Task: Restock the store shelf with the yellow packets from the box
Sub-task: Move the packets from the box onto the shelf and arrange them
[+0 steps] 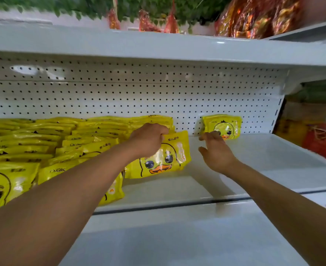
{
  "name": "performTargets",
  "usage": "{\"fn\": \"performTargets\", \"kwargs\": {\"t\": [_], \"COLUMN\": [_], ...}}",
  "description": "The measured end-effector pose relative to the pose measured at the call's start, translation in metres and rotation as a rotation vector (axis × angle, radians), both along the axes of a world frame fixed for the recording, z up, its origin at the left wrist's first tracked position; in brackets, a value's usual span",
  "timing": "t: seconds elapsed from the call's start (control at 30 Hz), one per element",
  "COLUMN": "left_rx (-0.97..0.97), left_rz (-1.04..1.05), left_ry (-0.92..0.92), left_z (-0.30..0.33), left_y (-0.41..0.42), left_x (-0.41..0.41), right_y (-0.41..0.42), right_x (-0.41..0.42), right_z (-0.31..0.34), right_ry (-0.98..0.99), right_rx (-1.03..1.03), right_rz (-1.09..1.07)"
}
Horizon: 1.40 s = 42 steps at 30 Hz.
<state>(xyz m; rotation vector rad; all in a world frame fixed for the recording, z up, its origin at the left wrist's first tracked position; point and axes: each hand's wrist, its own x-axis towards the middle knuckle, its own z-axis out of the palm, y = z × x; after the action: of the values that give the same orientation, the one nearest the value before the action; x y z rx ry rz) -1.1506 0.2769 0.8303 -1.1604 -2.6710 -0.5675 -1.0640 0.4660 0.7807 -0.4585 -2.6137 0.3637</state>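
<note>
holding: left hand (148, 140) grips top of a duck packet (164, 158) beside the pile (66, 143)
right hand (216, 152): fingers straight, wide, touching back packet (222, 126)
shelf (263, 156): back packet stands at back edge

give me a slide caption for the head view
Left hand grips a yellow duck packet; right hand reaches for another.

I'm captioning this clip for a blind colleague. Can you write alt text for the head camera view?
The left hand grips the top of a yellow duck packet beside rows of matching packets on a white shelf. The right hand, fingers straight, reaches toward a lone packet standing against the pegboard back.
</note>
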Motion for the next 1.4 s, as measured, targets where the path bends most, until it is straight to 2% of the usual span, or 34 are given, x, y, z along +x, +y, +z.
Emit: {"fn": "performTargets", "kwargs": {"t": [0.13, 0.43, 0.83, 1.03, 1.23, 1.4], "left_rx": [-0.004, 0.041, -0.054, -0.042, -0.035, -0.061], "left_rz": [0.036, 0.084, 0.204, 0.213, 0.157, 0.105], "left_ry": [0.010, 0.184, 0.247, 0.302, 0.229, 0.135], "left_z": [-0.014, -0.032, -0.035, -0.032, -0.046, -0.089], "left_y": [0.012, 0.009, 0.001, -0.002, 0.007, 0.011], "left_x": [-0.009, -0.021, 0.007, 0.059, 0.143, 0.213], "right_y": [0.000, -0.011, -0.023, -0.022, -0.026, -0.031], "right_x": [0.011, 0.032, 0.079, 0.123, 0.184, 0.234], "right_z": [-0.005, -0.013, -0.009, -0.011, -0.027, -0.065], "right_ry": [0.007, -0.037, -0.040, -0.017, -0.036, -0.116], "right_rx": [-0.014, -0.016, -0.009, -0.014, -0.016, -0.029], "right_rz": [-0.010, -0.049, -0.009, 0.047, 0.098, 0.127]}}
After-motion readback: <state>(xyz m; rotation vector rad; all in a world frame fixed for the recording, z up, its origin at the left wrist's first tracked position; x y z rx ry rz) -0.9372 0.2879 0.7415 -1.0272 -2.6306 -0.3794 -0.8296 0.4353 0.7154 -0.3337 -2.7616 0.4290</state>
